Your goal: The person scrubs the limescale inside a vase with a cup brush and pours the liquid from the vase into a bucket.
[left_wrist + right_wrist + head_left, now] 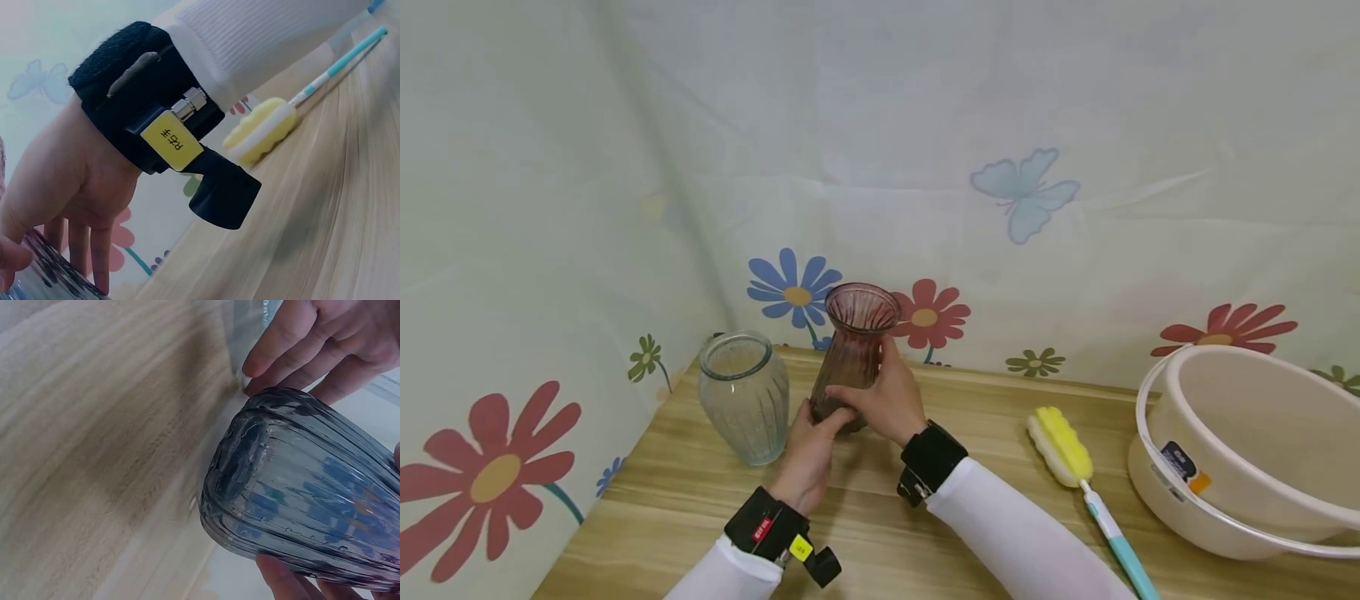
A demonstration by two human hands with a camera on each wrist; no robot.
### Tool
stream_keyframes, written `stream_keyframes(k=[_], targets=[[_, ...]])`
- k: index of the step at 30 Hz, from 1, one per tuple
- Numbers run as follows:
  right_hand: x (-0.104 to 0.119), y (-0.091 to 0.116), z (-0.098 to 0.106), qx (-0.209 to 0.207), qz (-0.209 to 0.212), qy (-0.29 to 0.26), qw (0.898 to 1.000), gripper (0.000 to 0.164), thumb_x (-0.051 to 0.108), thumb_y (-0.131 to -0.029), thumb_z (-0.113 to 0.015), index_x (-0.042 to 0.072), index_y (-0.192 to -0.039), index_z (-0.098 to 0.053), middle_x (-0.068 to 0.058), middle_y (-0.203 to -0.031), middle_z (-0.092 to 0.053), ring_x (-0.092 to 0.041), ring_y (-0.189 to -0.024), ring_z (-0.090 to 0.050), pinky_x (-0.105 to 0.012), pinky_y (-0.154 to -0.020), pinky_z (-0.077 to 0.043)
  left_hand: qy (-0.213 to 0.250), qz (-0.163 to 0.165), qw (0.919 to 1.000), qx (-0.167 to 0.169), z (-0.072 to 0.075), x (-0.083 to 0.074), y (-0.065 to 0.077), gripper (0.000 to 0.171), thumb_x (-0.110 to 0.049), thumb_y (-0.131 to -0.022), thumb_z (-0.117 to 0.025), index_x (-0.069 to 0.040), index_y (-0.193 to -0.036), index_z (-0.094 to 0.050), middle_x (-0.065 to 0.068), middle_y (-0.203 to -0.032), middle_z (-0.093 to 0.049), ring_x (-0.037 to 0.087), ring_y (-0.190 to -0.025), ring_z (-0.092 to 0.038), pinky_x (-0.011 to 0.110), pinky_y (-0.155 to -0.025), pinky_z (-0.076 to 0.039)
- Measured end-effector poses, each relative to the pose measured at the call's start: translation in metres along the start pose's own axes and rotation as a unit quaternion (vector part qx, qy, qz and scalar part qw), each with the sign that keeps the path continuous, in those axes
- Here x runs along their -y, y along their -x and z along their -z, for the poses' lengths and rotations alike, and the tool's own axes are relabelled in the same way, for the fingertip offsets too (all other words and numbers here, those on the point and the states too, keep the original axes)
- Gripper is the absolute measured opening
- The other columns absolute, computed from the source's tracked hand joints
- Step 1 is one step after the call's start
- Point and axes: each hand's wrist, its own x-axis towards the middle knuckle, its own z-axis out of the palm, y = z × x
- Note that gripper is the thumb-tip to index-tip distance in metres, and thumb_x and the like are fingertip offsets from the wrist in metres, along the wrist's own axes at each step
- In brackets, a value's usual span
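Observation:
A ribbed glass vase (857,350) with a flared rim, pinkish at the top and grey-blue lower down, is held tilted between both hands. My right hand (891,396) grips its right side, thumb across the front and fingers behind. Low on its left side, my left hand (808,454) holds it near the base. In the right wrist view the vase's base (240,469) shows just off the tabletop, with the left hand (331,347) at its upper side. Left of the hands, a clear ribbed glass jar (745,400) stands upright on the table.
A sponge brush (1060,446) with yellow-and-white head and turquoise handle lies right on the wooden table (1000,517). Beyond it stands a cream bucket (1225,467) with its handle lowered. A flower-printed curtain (887,167) borders the table's back and left.

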Motion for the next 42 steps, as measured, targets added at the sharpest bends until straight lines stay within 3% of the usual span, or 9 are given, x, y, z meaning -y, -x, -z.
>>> stream_keyframes(k=[5,11,18,22,34,42], targets=[[-0.001,-0.001,-0.005,-0.001,0.002,0.005,1.000,0.097,0.034,-0.078,-0.093,0.011,-0.153,-0.036,-0.017,-0.146,-0.058,-0.034,-0.134,-0.058,-0.054,-0.110,-0.049,-0.017,0.016,0.9997,-0.008,0.001,-0.001,-0.001,0.094,-0.019,-0.092,-0.068,-0.006,-0.165,-0.010,0.014,-0.171,-0.019,0.029,-0.159,-0.016,0.048,-0.131,-0.013],[0.000,-0.001,-0.012,0.004,0.008,0.020,1.000,0.096,0.036,-0.079,-0.092,0.011,-0.153,-0.037,-0.015,-0.145,-0.060,-0.033,-0.131,-0.060,-0.052,-0.108,-0.050,-0.023,0.011,0.9997,-0.003,0.005,0.000,-0.002,0.082,-0.019,-0.095,-0.063,-0.008,-0.163,-0.019,0.011,-0.167,-0.025,0.027,-0.156,-0.021,0.048,-0.130,-0.014],[0.000,-0.002,-0.017,0.006,0.010,0.043,0.999,0.097,0.037,-0.080,-0.091,0.012,-0.156,-0.035,-0.015,-0.148,-0.059,-0.033,-0.133,-0.060,-0.053,-0.108,-0.050,-0.038,0.017,0.9991,-0.009,0.006,0.000,-0.003,0.094,-0.023,-0.096,-0.062,-0.008,-0.166,-0.001,0.013,-0.173,-0.012,0.029,-0.160,-0.011,0.050,-0.131,-0.011],[0.000,-0.002,-0.019,0.012,0.012,0.056,0.998,0.099,0.038,-0.081,-0.090,0.013,-0.158,-0.032,-0.014,-0.151,-0.056,-0.032,-0.136,-0.058,-0.052,-0.110,-0.050,-0.043,0.020,0.9988,-0.010,0.007,0.001,-0.003,0.092,-0.022,-0.096,-0.061,-0.008,-0.167,-0.003,0.011,-0.173,-0.014,0.028,-0.160,-0.012,0.051,-0.131,-0.010],[0.002,-0.006,-0.019,0.024,0.019,0.076,0.997,0.104,0.036,-0.082,-0.089,0.015,-0.163,-0.027,-0.014,-0.156,-0.052,-0.033,-0.140,-0.054,-0.054,-0.111,-0.048,-0.043,0.033,0.9985,-0.009,0.006,-0.003,-0.001,0.096,-0.024,-0.097,-0.058,-0.008,-0.166,0.006,0.012,-0.175,-0.002,0.030,-0.161,-0.001,0.054,-0.130,-0.005],[0.000,-0.008,-0.021,0.023,0.021,0.067,0.997,0.106,0.036,-0.083,-0.089,0.016,-0.165,-0.024,-0.012,-0.158,-0.050,-0.033,-0.141,-0.053,-0.054,-0.112,-0.047,-0.040,0.019,0.9990,-0.007,0.003,-0.004,0.003,0.091,-0.020,-0.096,-0.058,-0.010,-0.167,-0.003,0.007,-0.175,-0.006,0.025,-0.161,-0.002,0.050,-0.131,-0.004]])
